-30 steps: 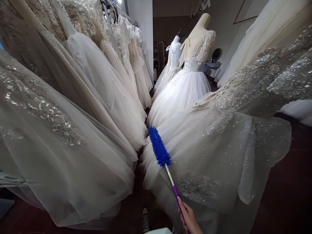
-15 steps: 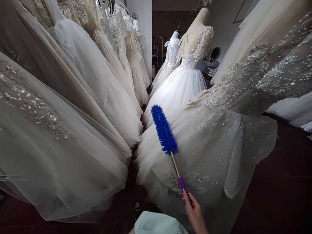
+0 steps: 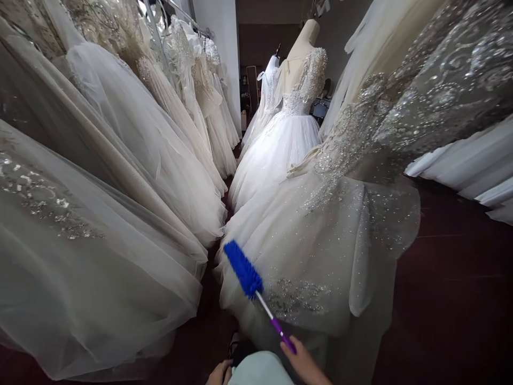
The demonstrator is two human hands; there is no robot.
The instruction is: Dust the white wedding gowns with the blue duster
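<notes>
My right hand (image 3: 300, 357) grips the purple handle of a blue duster (image 3: 243, 269), its fingers wrapped round the lower end. The fluffy blue head points up and left, at the lower left part of a beaded ivory wedding dress (image 3: 296, 240); whether it presses on the tulle I cannot tell. A silvery rod joins the head to the handle. At the bottom edge my left hand (image 3: 219, 372) shows only in part, beside the mint-green clothing (image 3: 262, 370) I wear. Its fingers look curled, and what they hold, if anything, is hidden.
On the left, a rack (image 3: 188, 15) carries several wedding dresses with wide skirts (image 3: 152, 155). Ahead stands a mannequin (image 3: 306, 37) in a white gown (image 3: 276, 144), another behind it. More white skirts (image 3: 468, 155) hang at the right. A narrow strip of dark floor (image 3: 208, 299) runs between the skirts.
The duster has swung down and left, from the middle of the ivory skirt to its lower left part. My left hand has come into view at the bottom. The view has shifted slightly.
</notes>
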